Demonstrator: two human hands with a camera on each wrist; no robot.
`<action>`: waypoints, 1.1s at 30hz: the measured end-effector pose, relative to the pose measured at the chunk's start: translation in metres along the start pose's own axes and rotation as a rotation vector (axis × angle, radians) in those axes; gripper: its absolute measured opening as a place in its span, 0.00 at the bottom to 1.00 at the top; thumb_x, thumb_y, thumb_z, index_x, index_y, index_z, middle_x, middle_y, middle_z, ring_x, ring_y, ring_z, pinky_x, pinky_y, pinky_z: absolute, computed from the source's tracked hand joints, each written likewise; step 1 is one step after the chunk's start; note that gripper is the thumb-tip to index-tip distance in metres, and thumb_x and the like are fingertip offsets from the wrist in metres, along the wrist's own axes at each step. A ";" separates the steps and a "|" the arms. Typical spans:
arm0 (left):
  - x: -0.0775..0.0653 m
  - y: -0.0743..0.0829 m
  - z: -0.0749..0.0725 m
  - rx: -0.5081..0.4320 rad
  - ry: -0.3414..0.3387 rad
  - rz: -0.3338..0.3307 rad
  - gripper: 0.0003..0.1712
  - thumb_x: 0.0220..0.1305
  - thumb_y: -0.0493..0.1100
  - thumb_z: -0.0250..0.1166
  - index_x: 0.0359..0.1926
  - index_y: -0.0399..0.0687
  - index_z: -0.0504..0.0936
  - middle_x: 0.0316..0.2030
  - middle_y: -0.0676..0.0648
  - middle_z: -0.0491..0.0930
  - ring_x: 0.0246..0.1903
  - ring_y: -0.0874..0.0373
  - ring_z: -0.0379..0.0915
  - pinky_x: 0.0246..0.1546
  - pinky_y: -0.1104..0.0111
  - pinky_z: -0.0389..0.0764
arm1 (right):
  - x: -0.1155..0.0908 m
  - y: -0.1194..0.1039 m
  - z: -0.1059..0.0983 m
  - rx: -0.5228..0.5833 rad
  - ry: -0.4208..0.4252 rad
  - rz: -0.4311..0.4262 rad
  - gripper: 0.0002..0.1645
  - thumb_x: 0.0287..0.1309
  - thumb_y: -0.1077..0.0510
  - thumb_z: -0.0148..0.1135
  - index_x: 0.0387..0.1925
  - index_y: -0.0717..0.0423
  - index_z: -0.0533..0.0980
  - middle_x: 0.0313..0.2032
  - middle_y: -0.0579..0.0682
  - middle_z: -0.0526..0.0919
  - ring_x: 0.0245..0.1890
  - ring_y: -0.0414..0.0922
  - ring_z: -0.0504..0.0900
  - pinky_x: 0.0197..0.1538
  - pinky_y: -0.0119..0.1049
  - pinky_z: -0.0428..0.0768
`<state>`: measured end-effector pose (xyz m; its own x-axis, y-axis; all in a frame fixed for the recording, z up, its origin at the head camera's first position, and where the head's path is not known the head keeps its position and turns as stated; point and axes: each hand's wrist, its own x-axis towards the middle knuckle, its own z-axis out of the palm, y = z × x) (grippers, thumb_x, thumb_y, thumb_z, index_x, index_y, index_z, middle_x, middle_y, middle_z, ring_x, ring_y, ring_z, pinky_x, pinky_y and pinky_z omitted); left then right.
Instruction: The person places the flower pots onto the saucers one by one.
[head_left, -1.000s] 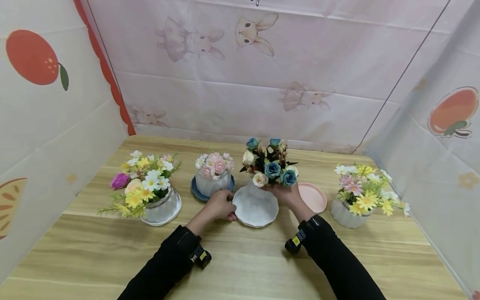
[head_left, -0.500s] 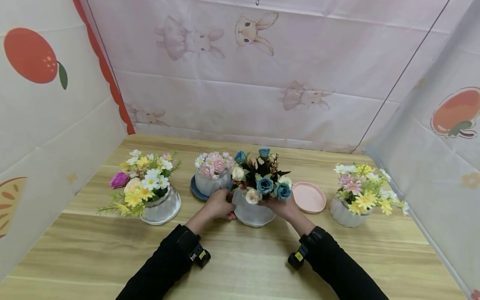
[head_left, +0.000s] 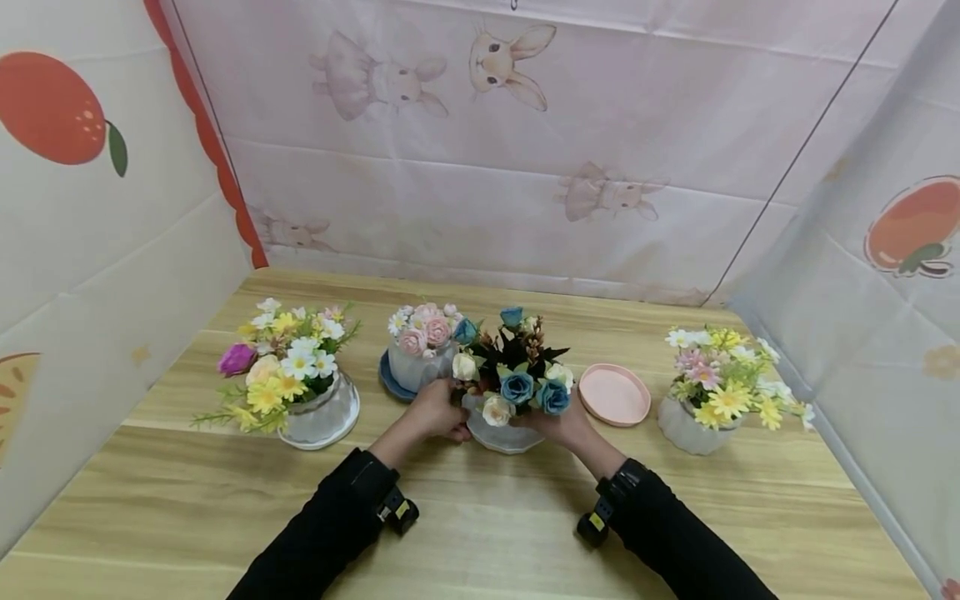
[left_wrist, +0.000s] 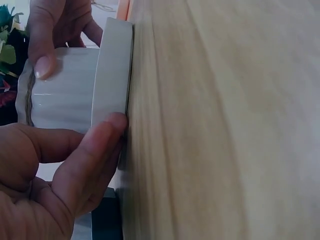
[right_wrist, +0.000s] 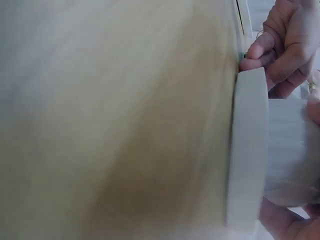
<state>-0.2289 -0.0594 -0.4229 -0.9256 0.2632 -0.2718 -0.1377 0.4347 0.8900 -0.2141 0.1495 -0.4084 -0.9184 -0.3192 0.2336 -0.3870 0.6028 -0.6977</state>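
Near the middle of the table, my right hand (head_left: 564, 423) grips a white flowerpot (left_wrist: 65, 95) with blue and cream artificial roses (head_left: 517, 387). The pot stands upright over a white scalloped saucer (head_left: 508, 440); in both wrist views its base is right at the saucer's top. My left hand (head_left: 435, 412) pinches the saucer's left edge, fingertips low against its side wall. From the head view, the roses hide most of the pot. In the right wrist view, the right hand's fingers (right_wrist: 280, 220) show on the pot's lower side.
Left of the hands, a pot of pink roses (head_left: 423, 362) sits on a blue saucer (head_left: 386, 383). Farther left, a pot of mixed flowers (head_left: 322, 417) rests on a white saucer. A pink saucer (head_left: 615, 396) and a pot of yellow flowers (head_left: 693, 425) stand to the right.
My right hand has brought the blue-rose pot left and toward me, from behind the white saucer to over it. The left hand has stayed at the saucer's edge.
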 end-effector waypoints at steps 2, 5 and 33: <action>-0.001 -0.001 0.000 0.024 0.007 0.032 0.27 0.56 0.25 0.57 0.58 0.30 0.66 0.16 0.41 0.78 0.16 0.52 0.78 0.18 0.66 0.81 | 0.001 -0.001 -0.001 0.018 -0.047 0.015 0.45 0.35 0.62 0.78 0.58 0.67 0.67 0.52 0.60 0.74 0.54 0.56 0.71 0.55 0.49 0.70; -0.004 -0.002 0.000 0.061 0.013 0.072 0.25 0.53 0.25 0.56 0.55 0.29 0.68 0.14 0.42 0.78 0.15 0.52 0.78 0.18 0.66 0.80 | 0.001 -0.001 -0.002 0.078 -0.092 0.028 0.44 0.37 0.64 0.77 0.57 0.69 0.66 0.52 0.61 0.74 0.54 0.57 0.70 0.57 0.50 0.69; 0.017 0.015 0.016 0.093 0.085 -0.013 0.31 0.51 0.23 0.58 0.60 0.28 0.65 0.20 0.40 0.78 0.16 0.54 0.79 0.18 0.68 0.80 | 0.019 0.031 -0.018 0.301 -0.126 0.127 0.41 0.39 0.73 0.69 0.57 0.75 0.62 0.55 0.69 0.67 0.57 0.61 0.64 0.61 0.51 0.62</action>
<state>-0.2413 -0.0348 -0.4198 -0.9510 0.1851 -0.2475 -0.1200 0.5169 0.8476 -0.2447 0.1750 -0.4138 -0.9332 -0.3544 0.0597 -0.2115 0.4071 -0.8886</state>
